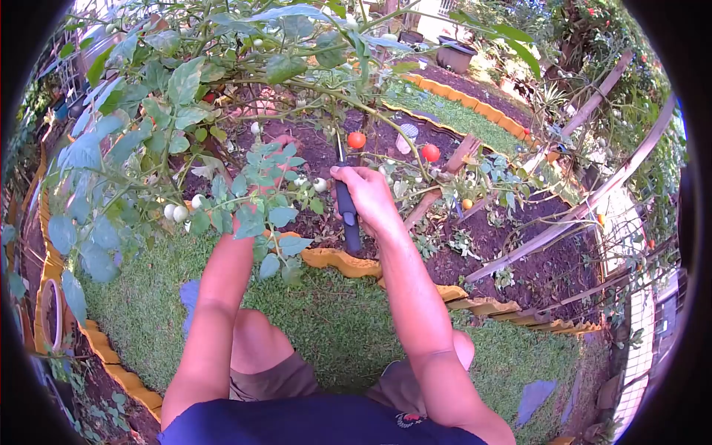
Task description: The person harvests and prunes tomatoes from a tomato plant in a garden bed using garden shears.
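My right hand (363, 194) is closed round the dark handle of a thin-bladed cutting tool (347, 204). Its narrow metal blade points away from me, up among the tomato stems; I cannot make out its exact kind. Just beyond the hand hangs a red tomato (356, 140), with a second ripe tomato (430, 153) further right. My left hand (280, 159) reaches in behind the leaves of the tomato plant (252, 193), and its fingers are mostly hidden. Small pale green tomatoes (176, 213) hang to the left, and another green tomato (320, 184) is beside my right hand.
Dark soil (534, 252) fills the bed, bordered by a wavy yellow edging (337, 261). Wooden poles (564, 222) slant across the right side. Grass (334, 319) lies under my knees. A dark pot (455, 56) stands at the back.
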Tool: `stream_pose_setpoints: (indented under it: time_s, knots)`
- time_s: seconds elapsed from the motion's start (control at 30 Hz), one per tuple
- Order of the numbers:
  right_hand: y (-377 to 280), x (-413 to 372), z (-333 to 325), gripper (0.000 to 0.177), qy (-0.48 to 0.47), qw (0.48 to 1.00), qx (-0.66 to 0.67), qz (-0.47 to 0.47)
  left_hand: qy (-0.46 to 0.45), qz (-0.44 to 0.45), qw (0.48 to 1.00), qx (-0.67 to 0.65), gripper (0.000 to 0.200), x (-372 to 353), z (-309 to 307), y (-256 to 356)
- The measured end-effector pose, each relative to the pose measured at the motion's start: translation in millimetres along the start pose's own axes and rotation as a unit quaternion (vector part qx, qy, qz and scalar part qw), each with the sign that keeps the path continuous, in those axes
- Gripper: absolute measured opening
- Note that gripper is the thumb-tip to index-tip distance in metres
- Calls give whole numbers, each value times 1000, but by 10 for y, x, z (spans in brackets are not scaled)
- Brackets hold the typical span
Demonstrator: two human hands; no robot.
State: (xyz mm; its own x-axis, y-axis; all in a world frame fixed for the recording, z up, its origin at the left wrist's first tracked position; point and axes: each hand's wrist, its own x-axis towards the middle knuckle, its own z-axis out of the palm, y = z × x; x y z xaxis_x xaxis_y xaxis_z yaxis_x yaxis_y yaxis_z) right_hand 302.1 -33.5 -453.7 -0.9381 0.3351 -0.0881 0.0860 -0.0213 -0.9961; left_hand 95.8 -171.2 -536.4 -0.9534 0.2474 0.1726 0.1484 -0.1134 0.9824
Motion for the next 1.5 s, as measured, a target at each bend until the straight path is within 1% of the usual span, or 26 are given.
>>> stream_pose_setpoints:
  time_s: [0.07,0.13,0.17,0.2,0.3,0.33,0.4,0.47,0.57,0.63,0.77,0.9,1.1,1.17,1.23,1.3,1.4,1.5]
  knots:
    - [-12,-42,-57,38,-29,997,62,32,-80,32,996,-11,19,-91,51,-92]
    - [-61,-93,-33,42,-10,993,113,34,-147,49,988,-25,20,-175,101,-152]
    - [-78,-116,-27,44,1,990,139,36,-174,36,983,-42,20,-175,143,-165]
    - [-103,-108,-51,45,-12,989,143,38,-192,14,980,-57,21,-217,171,-159]
    - [-171,-63,-32,44,-20,984,170,43,-245,-74,959,-117,19,-216,286,-79]
    - [-171,-23,-24,43,-34,982,175,56,-255,-81,952,-153,20,-183,350,-87]
    - [-192,15,35,43,-25,983,172,60,-314,-107,914,-234,22,-163,424,-80]
    - [-223,53,76,42,-26,982,177,63,-376,-123,866,-307,22,-129,470,-77]
    - [-240,109,91,41,-14,984,162,67,-319,-107,887,-316,23,-110,577,-140]
    - [-237,149,80,41,-14,984,164,69,-302,-102,895,-312,24,-73,630,-144]
    - [-222,230,50,43,-22,982,172,77,-299,-100,906,-283,26,0,616,-155]
    - [-167,279,30,46,-19,978,190,82,-309,-98,903,-283,27,-70,616,6]
    - [-168,306,22,44,-14,974,209,82,-265,-128,898,-326,21,-25,736,-96]
    - [-150,341,19,42,-18,975,206,80,-281,-103,904,-305,31,153,730,-395]
    - [-145,349,14,41,-18,977,198,78,-284,-87,911,-287,40,125,740,-334]
    - [-147,349,24,40,-16,979,186,78,-273,-80,920,-270,44,58,745,-225]
    - [-144,352,42,40,-13,980,186,72,-294,-87,908,-286,46,10,714,-115]
    - [-164,317,114,36,26,978,201,55,-309,-112,887,-323,46,-37,703,-85]
